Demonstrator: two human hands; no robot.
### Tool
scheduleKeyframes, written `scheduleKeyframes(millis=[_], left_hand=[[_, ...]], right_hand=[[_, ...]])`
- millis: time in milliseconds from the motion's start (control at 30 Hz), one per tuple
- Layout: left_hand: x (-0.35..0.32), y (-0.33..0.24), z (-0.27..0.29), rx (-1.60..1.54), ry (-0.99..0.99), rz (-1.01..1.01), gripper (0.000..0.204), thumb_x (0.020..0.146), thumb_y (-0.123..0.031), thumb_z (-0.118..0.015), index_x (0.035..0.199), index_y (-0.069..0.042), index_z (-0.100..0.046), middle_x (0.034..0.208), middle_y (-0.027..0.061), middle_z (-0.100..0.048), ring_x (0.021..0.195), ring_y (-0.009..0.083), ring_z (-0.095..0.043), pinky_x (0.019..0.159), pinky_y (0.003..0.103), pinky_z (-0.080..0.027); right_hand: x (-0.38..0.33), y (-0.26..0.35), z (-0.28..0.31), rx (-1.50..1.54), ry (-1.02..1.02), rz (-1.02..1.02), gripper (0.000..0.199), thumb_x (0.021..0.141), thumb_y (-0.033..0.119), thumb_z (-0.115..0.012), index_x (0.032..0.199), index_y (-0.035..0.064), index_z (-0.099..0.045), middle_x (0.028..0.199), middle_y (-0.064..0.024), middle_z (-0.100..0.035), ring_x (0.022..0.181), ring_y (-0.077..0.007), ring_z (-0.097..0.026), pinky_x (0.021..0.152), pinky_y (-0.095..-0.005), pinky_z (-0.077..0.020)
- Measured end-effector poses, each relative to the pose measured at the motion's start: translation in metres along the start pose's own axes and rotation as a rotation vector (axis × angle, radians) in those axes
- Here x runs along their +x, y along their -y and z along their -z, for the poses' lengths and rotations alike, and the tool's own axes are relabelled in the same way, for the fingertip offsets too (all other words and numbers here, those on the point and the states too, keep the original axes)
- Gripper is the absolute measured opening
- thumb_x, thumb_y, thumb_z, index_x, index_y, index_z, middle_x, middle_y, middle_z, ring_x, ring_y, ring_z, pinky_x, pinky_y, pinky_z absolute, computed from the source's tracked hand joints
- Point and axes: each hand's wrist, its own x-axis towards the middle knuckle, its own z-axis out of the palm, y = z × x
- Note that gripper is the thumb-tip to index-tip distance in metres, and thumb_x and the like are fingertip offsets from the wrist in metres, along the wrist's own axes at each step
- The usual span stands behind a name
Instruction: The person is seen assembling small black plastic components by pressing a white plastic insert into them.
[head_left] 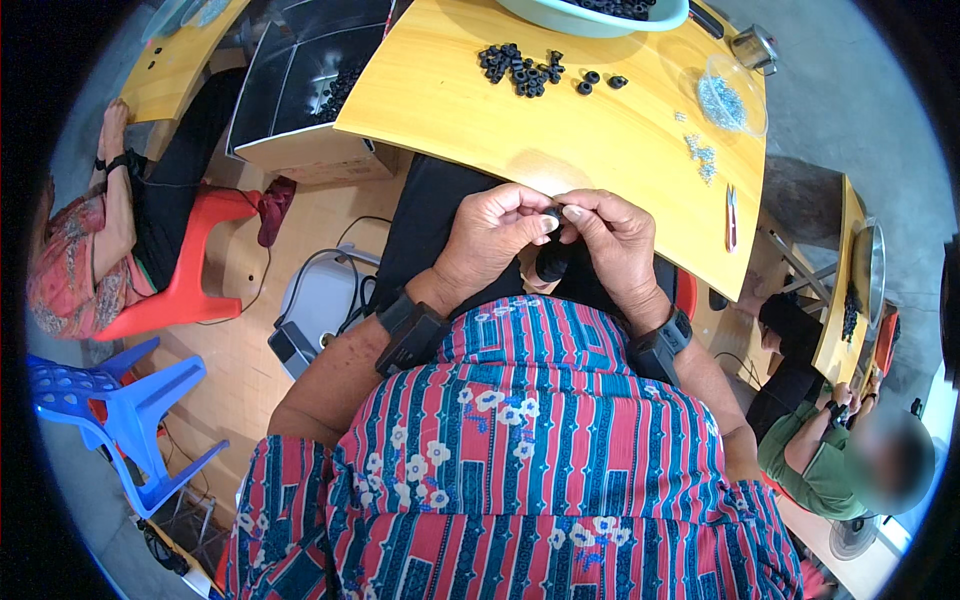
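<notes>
My left hand [492, 236] and my right hand [618, 240] meet just off the near edge of the yellow table [440, 90], above my lap. Thumbs and fingertips of both pinch a small black part [552, 214] between them; its exact shape is mostly covered by the fingers. Beneath the hands a larger dark rounded thing [552, 263] shows, too shaded to make out. On the table beyond lies a pile of small black ring-like parts [522, 72], with a few loose ones [590, 80] to its right.
At the far edge stands a pale green basin [590, 22] of black parts. Rightward are a clear tub [745, 100] of small silvery pieces, scattered silvery pieces [703, 158], red-handled snips [732, 222] and a metal cup [755, 50]. A box [300, 150] stands left. Other people sit on both sides.
</notes>
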Motion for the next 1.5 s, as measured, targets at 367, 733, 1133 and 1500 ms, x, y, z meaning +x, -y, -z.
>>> scheduleKeyframes(millis=[367,733,1133,1500], left_hand=[[-0.001,-0.001,0.0,0.019,0.003,-0.002,0.017,0.086,-0.005,-0.061,0.101,0.002,-0.06,0.091,0.0054,-0.064,0.08,0.0084,-0.06,0.072,0.022,-0.05],[-0.001,-0.003,-0.001,-0.043,0.028,-0.02,0.018,0.086,-0.005,-0.061,0.102,0.003,-0.06,0.091,0.0064,-0.065,0.08,0.0088,-0.061,0.071,0.022,-0.05],[-0.003,-0.001,0.0,-0.022,0.013,-0.008,0.018,0.085,-0.006,-0.062,0.101,0.002,-0.061,0.089,0.0051,-0.065,0.077,0.0075,-0.059,0.071,0.021,-0.049],[0.0,0.0,0.001,0.18,-0.028,-0.157,0.014,0.08,-0.003,-0.066,0.093,0.0,-0.067,0.087,0.0036,-0.058,0.076,0.0079,-0.056,0.069,0.02,-0.047]], right_hand=[[-0.002,0.002,-0.003,-0.22,-0.049,0.129,0.009,0.081,-0.004,-0.062,0.089,-0.0015,-0.067,0.074,-0.0057,-0.064,0.063,-0.0101,-0.06,0.057,-0.0225,-0.0493],[-0.001,0.004,0.0,0.132,-0.04,-0.148,0.007,0.084,-0.002,-0.06,0.086,-0.0024,-0.067,0.07,-0.0054,-0.065,0.062,-0.0096,-0.059,0.06,-0.0222,-0.0492],[0.003,0.001,0.007,0.331,0.005,-0.389,0.009,0.084,0.005,-0.062,0.088,-0.002,-0.065,0.073,-0.0072,-0.064,0.064,-0.0125,-0.061,0.062,-0.0248,-0.0516],[0.005,-0.005,0.017,0.542,0.262,-0.497,0.028,0.085,0.024,-0.063,0.095,-0.002,-0.061,0.079,-0.0075,-0.063,0.065,-0.0143,-0.061,0.062,-0.0288,-0.0524]])
